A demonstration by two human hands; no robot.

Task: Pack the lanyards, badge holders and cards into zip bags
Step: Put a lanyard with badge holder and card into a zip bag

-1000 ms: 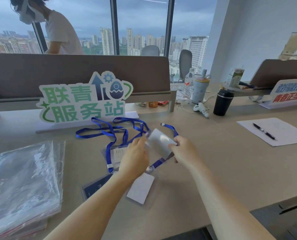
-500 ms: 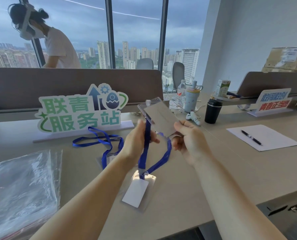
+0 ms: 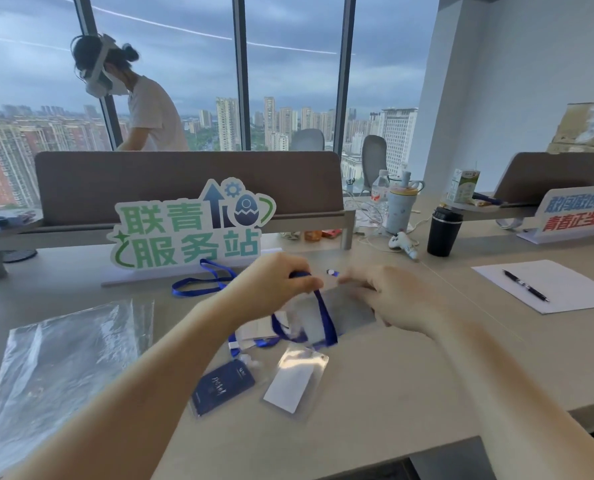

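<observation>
Hands (image 3: 392, 299) lower now, lanyard (image 3: 325, 317) apparently pinched.

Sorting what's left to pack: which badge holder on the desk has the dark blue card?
The left badge holder, nearest the left forearm; the holder beside it shows a white card.

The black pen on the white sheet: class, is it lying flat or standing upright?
Lying flat. The black pen rests lengthwise and diagonally on the white sheet, its whole length against the paper on the desk.
</observation>
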